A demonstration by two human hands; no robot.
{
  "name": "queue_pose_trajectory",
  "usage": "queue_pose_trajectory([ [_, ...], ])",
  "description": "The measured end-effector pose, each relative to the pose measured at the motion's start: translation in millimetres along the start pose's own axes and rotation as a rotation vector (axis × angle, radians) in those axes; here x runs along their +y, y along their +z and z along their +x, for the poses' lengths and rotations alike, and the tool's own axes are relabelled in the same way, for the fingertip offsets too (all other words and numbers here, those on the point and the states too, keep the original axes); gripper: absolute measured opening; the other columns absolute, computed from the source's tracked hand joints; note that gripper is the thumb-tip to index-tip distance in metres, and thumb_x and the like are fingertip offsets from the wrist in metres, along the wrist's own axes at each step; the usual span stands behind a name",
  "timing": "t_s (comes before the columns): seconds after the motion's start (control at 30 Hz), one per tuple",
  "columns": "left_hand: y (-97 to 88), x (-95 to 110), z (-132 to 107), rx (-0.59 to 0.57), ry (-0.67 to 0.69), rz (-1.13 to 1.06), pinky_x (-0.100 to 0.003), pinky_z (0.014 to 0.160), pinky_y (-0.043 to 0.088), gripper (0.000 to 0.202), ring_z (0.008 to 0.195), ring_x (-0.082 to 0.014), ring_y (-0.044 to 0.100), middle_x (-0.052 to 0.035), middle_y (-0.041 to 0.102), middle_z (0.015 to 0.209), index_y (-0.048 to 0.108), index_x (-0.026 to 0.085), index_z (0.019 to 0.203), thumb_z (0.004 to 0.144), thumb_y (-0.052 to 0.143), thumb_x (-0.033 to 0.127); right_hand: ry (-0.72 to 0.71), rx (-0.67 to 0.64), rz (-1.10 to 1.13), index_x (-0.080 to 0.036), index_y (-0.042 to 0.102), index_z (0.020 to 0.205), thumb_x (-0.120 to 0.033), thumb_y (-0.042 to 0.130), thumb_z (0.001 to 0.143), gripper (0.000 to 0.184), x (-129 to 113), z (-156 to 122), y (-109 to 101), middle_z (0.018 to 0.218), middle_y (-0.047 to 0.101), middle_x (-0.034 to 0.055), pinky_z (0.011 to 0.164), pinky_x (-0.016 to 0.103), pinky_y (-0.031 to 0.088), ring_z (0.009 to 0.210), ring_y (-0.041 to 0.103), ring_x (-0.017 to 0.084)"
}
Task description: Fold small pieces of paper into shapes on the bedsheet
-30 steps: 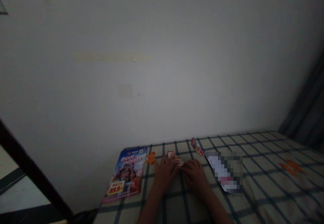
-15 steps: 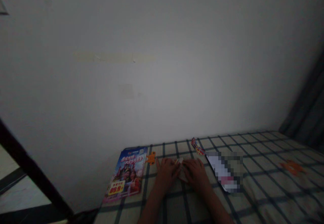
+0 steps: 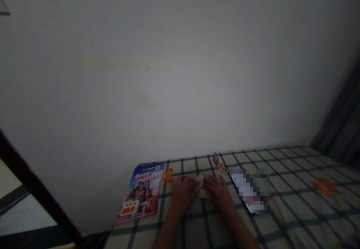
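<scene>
A small piece of folded paper [image 3: 203, 192], pale with reddish print, lies on the checked cloth between my two hands. My left hand [image 3: 184, 191] holds its left side, with the fingertips bent in at the edge. From the right, my right hand [image 3: 218, 191] grips the other side, its fingers over the paper and slightly apart. Parts of the paper are hidden under the fingers. Just left of my left hand is an orange paper shape [image 3: 167, 175].
A stack of printed flyers [image 3: 142, 192] lies at the left. Behind my right hand is a twisted colourful strip [image 3: 219, 163], beside a phone-like slab [image 3: 247, 192], partly pixelated. Another orange piece [image 3: 324, 186] lies far right. A wall [image 3: 180, 91] rises behind the cloth.
My hands have moved slightly apart, and more of the folded paper with its reddish print shows between them. The other things have stayed in place.
</scene>
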State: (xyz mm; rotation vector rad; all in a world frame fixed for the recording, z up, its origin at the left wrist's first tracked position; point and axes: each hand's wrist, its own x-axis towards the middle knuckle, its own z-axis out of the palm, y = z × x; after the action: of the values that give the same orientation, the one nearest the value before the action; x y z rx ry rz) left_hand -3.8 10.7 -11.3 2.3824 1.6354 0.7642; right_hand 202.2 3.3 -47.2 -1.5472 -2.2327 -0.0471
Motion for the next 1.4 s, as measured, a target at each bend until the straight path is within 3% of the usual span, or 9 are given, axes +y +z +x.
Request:
queue_pose_trajectory([
  [0.3,2.1,-0.7,-1.0,0.018,0.016,0.048,-0.068,0.111,0.014,0.025,0.12,-0.03,0.05,0.0025,0.071,0.117,0.071,0.047,0.113,0.088,0.063,0.048,-0.052,0.058,0.013,-0.041,0.059,0.128,-0.021,0.052,0.094,0.04,-10.3,-4.3,-8.3,0.138,0.061,-0.0024,0.118,0.058,0.019,0.137,0.045,0.024],
  [0.97,-2.5,3.0,-1.4,-0.032,-0.014,0.049,-0.073,0.111,0.009,0.025,0.121,-0.031,0.047,0.0033,0.068,0.121,0.07,0.05,0.112,0.088,0.065,0.045,-0.102,0.015,0.022,-0.038,0.059,0.13,-0.016,0.052,0.088,0.048,-11.7,-7.2,-12.0,0.143,0.057,-0.0002,0.119,0.058,0.017,0.137,0.042,0.026],
  [1.4,-1.7,4.3,-2.0,0.0,-0.01,0.061,-0.073,0.112,0.012,0.026,0.122,-0.0317,0.049,0.0022,0.069,0.119,0.071,0.047,0.112,0.087,0.068,0.041,-0.084,0.017,0.007,-0.038,0.061,0.129,-0.017,0.056,0.086,0.048,-13.5,-6.6,-13.2,0.141,0.058,-0.0009,0.12,0.056,0.018,0.138,0.042,0.026],
])
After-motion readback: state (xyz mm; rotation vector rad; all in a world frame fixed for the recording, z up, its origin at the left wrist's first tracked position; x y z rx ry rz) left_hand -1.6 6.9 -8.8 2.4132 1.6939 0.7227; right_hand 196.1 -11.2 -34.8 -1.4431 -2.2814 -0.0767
